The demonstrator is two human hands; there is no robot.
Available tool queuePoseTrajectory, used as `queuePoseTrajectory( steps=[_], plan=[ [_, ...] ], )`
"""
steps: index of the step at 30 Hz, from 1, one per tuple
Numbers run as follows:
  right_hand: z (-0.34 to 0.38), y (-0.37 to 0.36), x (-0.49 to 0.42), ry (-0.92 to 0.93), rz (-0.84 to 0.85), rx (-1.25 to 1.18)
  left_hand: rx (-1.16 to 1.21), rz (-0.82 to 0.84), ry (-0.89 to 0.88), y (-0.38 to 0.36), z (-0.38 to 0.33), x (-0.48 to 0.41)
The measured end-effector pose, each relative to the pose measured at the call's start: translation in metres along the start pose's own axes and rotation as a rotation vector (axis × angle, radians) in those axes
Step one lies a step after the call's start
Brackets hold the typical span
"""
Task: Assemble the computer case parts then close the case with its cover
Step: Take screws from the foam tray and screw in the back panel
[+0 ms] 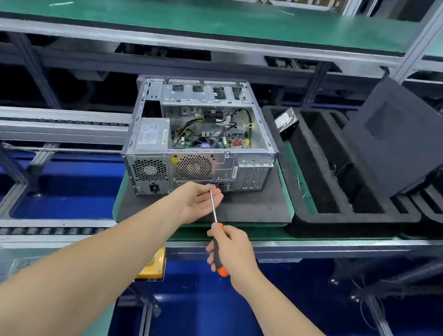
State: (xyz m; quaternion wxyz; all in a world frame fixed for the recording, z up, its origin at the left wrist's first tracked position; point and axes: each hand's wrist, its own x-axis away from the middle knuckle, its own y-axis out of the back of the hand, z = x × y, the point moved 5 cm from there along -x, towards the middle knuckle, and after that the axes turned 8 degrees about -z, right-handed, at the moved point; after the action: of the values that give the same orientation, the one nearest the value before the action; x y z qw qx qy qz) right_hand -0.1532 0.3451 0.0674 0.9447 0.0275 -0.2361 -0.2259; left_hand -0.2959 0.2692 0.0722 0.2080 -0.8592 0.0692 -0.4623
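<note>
Seemingly mid-assembly: a fastening step in hand, closing not yet begun.
The right hand (230, 246) gripped one orange-and-black-handled screwdriver (213, 206), its tip on the relaxed, palm-up left hand (200, 201); next, I judged, the tip would need seating squarely in a screw head. Just beyond, one open silver metal computer case (195, 168) sat on the counter (276, 235); one dark grey flat panel (403, 143), probably its cover, leaned well apart, rightward.

You have in view:
- computer case (201, 138), one
- round fan grilles (193, 167) on its rear face, two
- power supply (150, 134), one
- screwdriver (216, 223), one
- dark cover panel (404, 137), one
- black foam tray (306, 204), at least one
- hard drive (286, 121), one
- dark mat (252, 206), one
- yellow button box (154, 266), one
- your hands, two: left hand (200, 201), right hand (231, 248)
</note>
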Motion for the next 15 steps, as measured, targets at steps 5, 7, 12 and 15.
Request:
queuePoseTrajectory(
  steps=[5, 7, 12, 15],
  plan=[
    [-0.002, 0.003, -0.009, 0.042, -0.058, 0.049, 0.003, 0.021, -0.054, -0.006, 0.004, -0.010],
    [0.000, 0.004, -0.013, 0.057, -0.075, 0.073, -0.018, 0.021, -0.103, -0.006, 0.002, -0.012],
    [0.004, 0.003, -0.016, 0.065, -0.076, 0.079, -0.071, 0.001, -0.174, -0.005, -0.002, -0.012],
    [0.005, 0.003, -0.018, 0.076, -0.087, 0.099, -0.079, -0.009, -0.180, -0.006, -0.004, -0.012]
  ],
)
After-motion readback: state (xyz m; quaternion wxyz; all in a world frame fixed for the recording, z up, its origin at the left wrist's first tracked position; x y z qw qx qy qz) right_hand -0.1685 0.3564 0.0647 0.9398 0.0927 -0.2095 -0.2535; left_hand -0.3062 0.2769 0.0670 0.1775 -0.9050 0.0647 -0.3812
